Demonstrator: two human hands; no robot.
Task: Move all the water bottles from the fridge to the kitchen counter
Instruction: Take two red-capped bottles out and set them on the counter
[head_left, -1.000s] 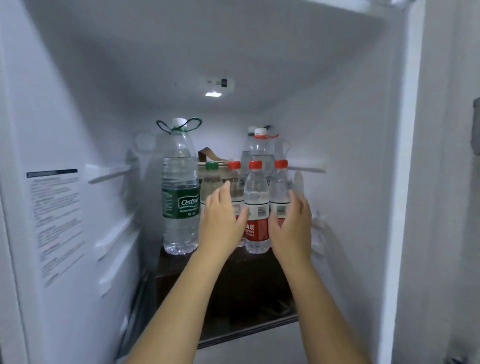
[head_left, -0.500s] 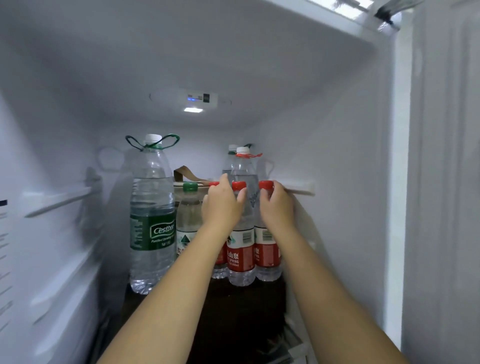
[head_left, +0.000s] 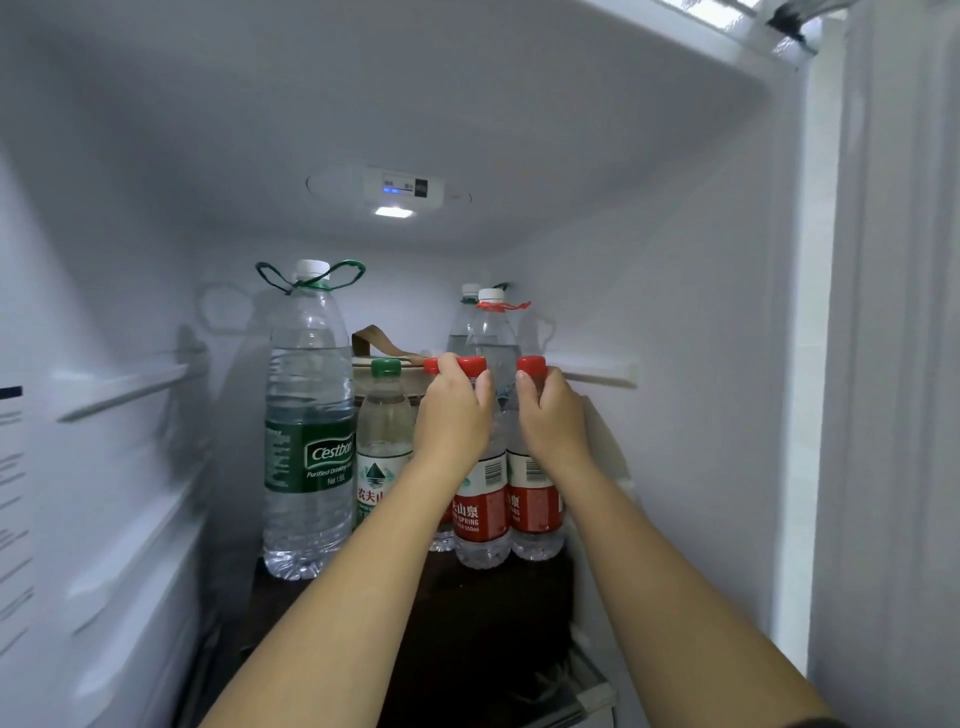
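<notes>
Inside the open fridge, several water bottles stand on a dark shelf (head_left: 483, 613). My left hand (head_left: 454, 415) wraps the neck of a small red-capped, red-labelled bottle (head_left: 480, 512) at the front. My right hand (head_left: 553, 421) wraps the neck of the red-labelled bottle (head_left: 535, 506) beside it on the right. Another red cap (head_left: 431, 365) shows just behind my left hand. A small green-capped bottle (head_left: 382, 447) and a tall green-labelled Cestbon bottle (head_left: 306, 431) stand to the left. Two tall bottles (head_left: 488, 327) rise at the back.
The fridge's white side walls (head_left: 675, 338) with shelf rails close in on both sides. A brown strap (head_left: 382, 340) of some item lies behind the small bottles. A light and control panel (head_left: 397, 189) sit on the ceiling. The fridge's front frame (head_left: 810, 364) is at the right.
Both hands have reached deeper and higher, from the bottles' labels to their necks, and closed around them. The camera has moved closer into the fridge.
</notes>
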